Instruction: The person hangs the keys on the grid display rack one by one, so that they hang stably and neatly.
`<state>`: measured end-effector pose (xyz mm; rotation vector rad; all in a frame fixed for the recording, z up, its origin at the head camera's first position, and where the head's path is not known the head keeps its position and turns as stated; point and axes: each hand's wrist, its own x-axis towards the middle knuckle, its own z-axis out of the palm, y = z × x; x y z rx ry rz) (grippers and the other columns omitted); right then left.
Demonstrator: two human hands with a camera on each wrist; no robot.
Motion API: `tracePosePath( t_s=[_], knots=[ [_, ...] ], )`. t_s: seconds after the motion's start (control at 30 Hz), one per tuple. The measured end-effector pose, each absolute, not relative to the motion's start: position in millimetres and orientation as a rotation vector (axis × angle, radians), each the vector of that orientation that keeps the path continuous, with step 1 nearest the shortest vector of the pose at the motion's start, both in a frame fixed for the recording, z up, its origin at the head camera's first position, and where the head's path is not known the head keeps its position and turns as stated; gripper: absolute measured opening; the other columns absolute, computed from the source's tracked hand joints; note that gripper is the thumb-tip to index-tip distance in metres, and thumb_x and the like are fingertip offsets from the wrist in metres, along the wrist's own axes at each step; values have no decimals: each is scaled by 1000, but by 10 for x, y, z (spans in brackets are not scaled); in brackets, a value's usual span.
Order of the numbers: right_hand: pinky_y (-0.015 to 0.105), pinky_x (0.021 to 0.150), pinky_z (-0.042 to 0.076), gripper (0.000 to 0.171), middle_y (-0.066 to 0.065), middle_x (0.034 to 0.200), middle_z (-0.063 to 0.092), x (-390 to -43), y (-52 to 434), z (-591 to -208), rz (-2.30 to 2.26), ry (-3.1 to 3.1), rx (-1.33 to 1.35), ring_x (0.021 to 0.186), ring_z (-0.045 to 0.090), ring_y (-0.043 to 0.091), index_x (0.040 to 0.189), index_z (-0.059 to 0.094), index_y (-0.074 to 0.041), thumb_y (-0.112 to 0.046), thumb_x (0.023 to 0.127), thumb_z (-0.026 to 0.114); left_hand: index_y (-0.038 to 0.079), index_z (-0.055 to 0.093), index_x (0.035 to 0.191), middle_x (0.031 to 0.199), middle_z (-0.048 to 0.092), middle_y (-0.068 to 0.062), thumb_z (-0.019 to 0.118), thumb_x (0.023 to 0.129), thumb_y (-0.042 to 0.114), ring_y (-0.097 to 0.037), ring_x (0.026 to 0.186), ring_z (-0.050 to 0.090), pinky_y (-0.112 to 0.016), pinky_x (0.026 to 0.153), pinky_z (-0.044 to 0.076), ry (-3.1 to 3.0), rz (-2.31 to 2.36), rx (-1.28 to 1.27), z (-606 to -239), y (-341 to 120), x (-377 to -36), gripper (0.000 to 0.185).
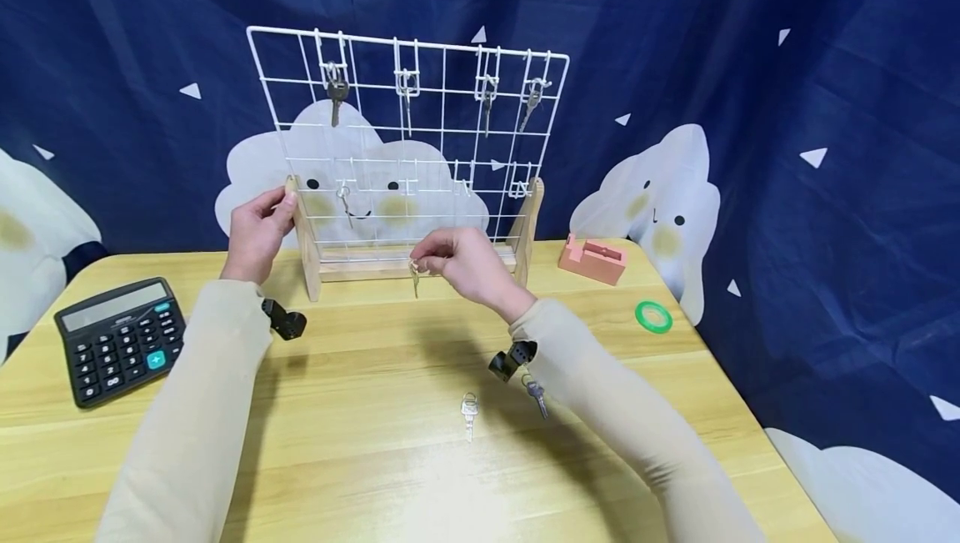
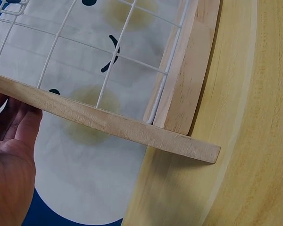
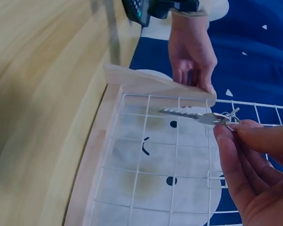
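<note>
A white wire grid rack (image 1: 442, 93) stands on wooden feet at the back of the table, with several keys on its hooks, one of them a dark key (image 1: 337, 95). My left hand (image 1: 279, 208) grips the rack's left wooden upright (image 1: 303, 234); the left wrist view shows the wooden foot (image 2: 108, 123) with the fingers (image 2: 19, 127) behind it. In front of the rack's lower rail, my right hand (image 1: 420, 263) pinches a small silver key (image 1: 415, 278) by its ring. In the right wrist view the key (image 3: 193, 116) points across the grid.
Two loose keys (image 1: 469, 411) (image 1: 537, 395) lie on the wooden table (image 1: 360, 460) near my right forearm. A black calculator (image 1: 120, 339) sits at the left. A pink tape holder (image 1: 592, 258) and a green ring (image 1: 653, 316) are at the right. A blue cloud-print curtain hangs behind.
</note>
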<state>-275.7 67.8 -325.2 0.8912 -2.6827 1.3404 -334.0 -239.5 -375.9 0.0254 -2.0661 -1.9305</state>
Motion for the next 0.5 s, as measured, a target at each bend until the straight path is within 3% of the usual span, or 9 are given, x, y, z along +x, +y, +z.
tracePosePath(
  t_s=[0.5],
  knots=[
    [23,70,54,7,-2,88,70,-3009,571,-2964,1361,-2578,776,77,66,9,96,75,-5,-4,92,69,2,48,144,134,52,-16,55,100,35,-12,110,55,-31,102,44,-2109,-1894,52,-3775,-2397,-3341,56]
  ],
)
